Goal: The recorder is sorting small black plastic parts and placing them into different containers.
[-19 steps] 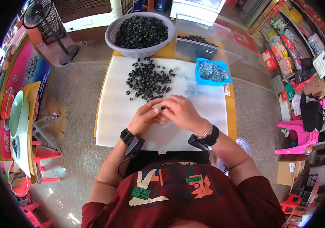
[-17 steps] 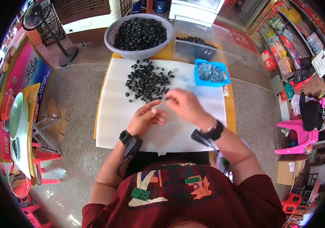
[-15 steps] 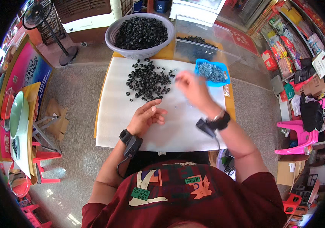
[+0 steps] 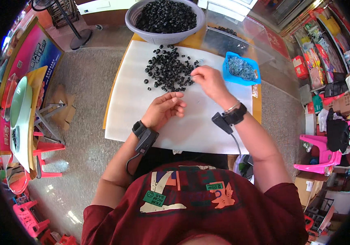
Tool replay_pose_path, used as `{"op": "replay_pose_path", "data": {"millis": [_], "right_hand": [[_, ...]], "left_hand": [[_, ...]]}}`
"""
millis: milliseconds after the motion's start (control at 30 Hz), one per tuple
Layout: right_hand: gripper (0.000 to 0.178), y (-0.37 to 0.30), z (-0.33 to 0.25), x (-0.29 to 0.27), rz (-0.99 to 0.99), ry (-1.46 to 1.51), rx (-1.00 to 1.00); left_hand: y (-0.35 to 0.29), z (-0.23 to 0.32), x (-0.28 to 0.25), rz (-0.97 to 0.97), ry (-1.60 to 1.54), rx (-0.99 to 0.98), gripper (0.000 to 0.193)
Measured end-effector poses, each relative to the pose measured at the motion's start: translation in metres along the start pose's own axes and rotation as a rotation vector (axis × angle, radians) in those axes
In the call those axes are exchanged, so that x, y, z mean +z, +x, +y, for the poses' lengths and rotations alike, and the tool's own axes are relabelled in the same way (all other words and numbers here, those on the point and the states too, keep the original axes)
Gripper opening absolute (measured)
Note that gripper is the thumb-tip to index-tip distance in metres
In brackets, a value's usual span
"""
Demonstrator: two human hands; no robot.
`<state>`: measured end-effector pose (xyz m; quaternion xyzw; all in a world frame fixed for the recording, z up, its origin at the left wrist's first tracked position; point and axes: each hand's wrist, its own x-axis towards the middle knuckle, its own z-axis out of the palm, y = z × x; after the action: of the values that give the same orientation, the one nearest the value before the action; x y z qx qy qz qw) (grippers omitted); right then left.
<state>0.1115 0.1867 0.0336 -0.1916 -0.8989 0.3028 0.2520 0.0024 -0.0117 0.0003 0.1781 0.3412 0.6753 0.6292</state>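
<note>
A loose pile of small black ring-like parts (image 4: 167, 69) is spread over the white mat (image 4: 142, 126). At the pile's right edge my right hand (image 4: 211, 81) points inward, thumb and fingers pinched together; whatever is between the fingertips is too small to make out. Just below the near edge of the pile, my left hand (image 4: 164, 109) hovers with its palm turned inward. Its fingers are loosely curled and apart, and nothing shows in them. To the right of my right hand stands a blue plastic basket (image 4: 229, 76) holding many small, clear bluish pieces (image 4: 242, 67).
A grey-purple colander (image 4: 162, 38) heaped with black parts stands at the table's far edge. Beside it is a clear plastic bin (image 4: 224, 45) with more black pieces. A pink stool (image 4: 320, 151) is on the right, and a pale green basin (image 4: 19, 102) on the left.
My right hand has slowed from a blur and closed in on the pile's right edge, its fingertips pinched. My left hand stays by the near edge. The whole view has shifted slightly.
</note>
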Motion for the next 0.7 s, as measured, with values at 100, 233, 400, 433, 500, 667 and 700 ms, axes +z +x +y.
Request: {"op": "replay_pose_path", "data": {"millis": [100,233,400,433,500,667,700], "right_hand": [[0.008,0.003,-0.008,0.022,-0.071,-0.039,-0.02],[0.01,0.008,-0.01,0.033,-0.1,-0.215,-0.096],[0.008,0.004,-0.008,0.034,-0.058,0.009,-0.054],[0.009,0.0,-0.009,0.031,-0.058,0.07,-0.023],[0.011,-0.007,-0.024,0.02,-0.06,0.191,0.043],[0.007,-0.016,-0.016,0.026,0.018,0.013,-0.01],[0.006,-0.018,-0.014,0.026,0.042,-0.003,-0.018]], "left_hand": [[0.0,0.0,-0.001,0.001,0.006,0.002,0.031],[0.001,0.0,-0.004,-0.005,0.013,0.017,0.031],[0.0,0.0,-0.005,-0.009,-0.006,0.024,0.03],[0.0,-0.001,-0.005,-0.009,-0.016,0.032,0.03],[0.001,-0.003,-0.006,0.001,-0.043,0.048,0.03],[0.005,-0.005,-0.002,0.058,-0.059,0.07,0.029],[0.005,-0.005,-0.002,0.064,-0.058,0.072,0.029]]}}
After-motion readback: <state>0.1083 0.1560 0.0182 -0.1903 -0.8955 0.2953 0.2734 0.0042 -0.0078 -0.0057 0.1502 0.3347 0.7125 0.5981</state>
